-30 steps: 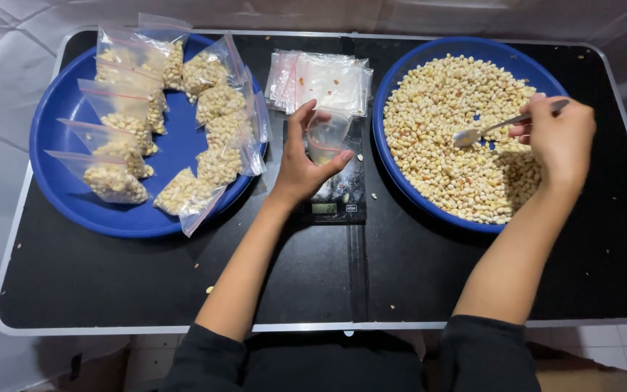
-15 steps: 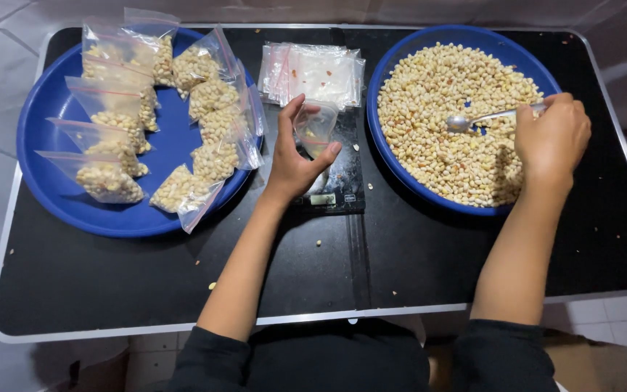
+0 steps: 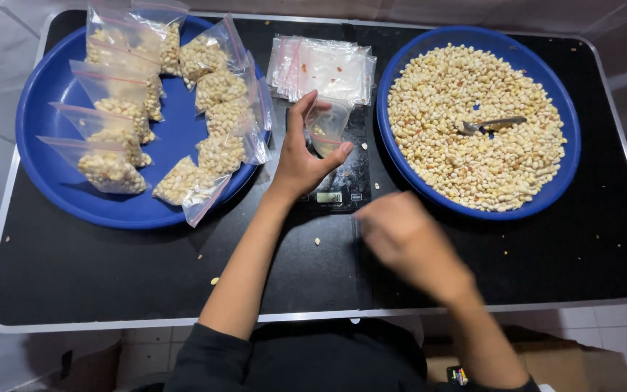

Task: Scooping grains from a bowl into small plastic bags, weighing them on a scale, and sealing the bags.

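Note:
My left hand [image 3: 300, 161] holds a small clear zip bag [image 3: 326, 125] upright over a black digital scale [image 3: 337, 178]; the bag has a few pale kernels in its bottom. My right hand [image 3: 399, 236] is blurred in motion above the black table, near the scale's front right corner, and holds nothing that I can see. A metal spoon [image 3: 489, 125] lies in the pale kernels that fill the blue bowl [image 3: 571, 156] on the right.
A blue tray [image 3: 48, 178] on the left carries several filled zip bags [image 3: 215, 120]. A stack of empty zip bags [image 3: 322, 67] lies behind the scale. Stray kernels dot the black table [image 3: 96, 268], which has a metal rim.
My right hand let go of the spoon, which now rests in the bowl, and swept down and left toward the scale. My left hand kept hold of the bag.

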